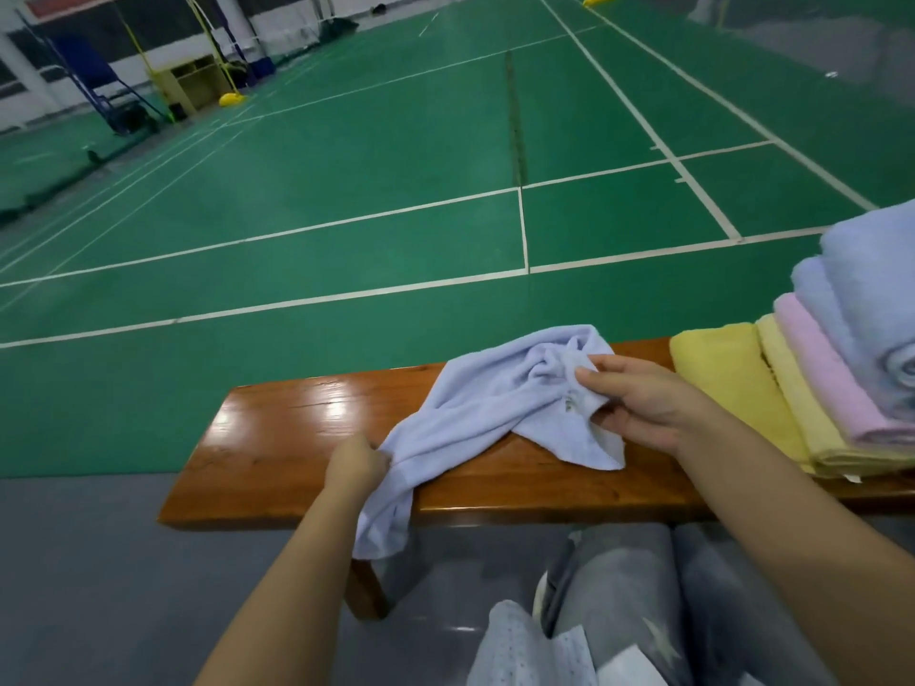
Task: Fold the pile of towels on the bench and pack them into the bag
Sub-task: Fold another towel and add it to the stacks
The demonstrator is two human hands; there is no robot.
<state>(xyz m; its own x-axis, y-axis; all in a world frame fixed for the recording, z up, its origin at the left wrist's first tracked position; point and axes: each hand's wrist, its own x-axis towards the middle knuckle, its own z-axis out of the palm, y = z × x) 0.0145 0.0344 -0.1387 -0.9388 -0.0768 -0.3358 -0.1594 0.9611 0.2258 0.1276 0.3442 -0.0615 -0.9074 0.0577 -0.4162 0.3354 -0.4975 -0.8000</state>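
Observation:
A crumpled pale blue towel [475,403] lies across the brown wooden bench [277,438], one end hanging over the near edge. My left hand [354,467] grips the towel at that near edge. My right hand [638,398] pinches the bunched far part of the towel near its label. On the bench's right end lies a pile of towels [841,368]: yellow at the bottom, pink above, pale blue on top. No bag is in view.
Beyond the bench spreads a green badminton court [396,190] with white lines. Grey floor [99,561] lies on my side. My legs in grey trousers [643,611] are at the bottom right. Net posts and a blue umpire chair [99,86] stand far left.

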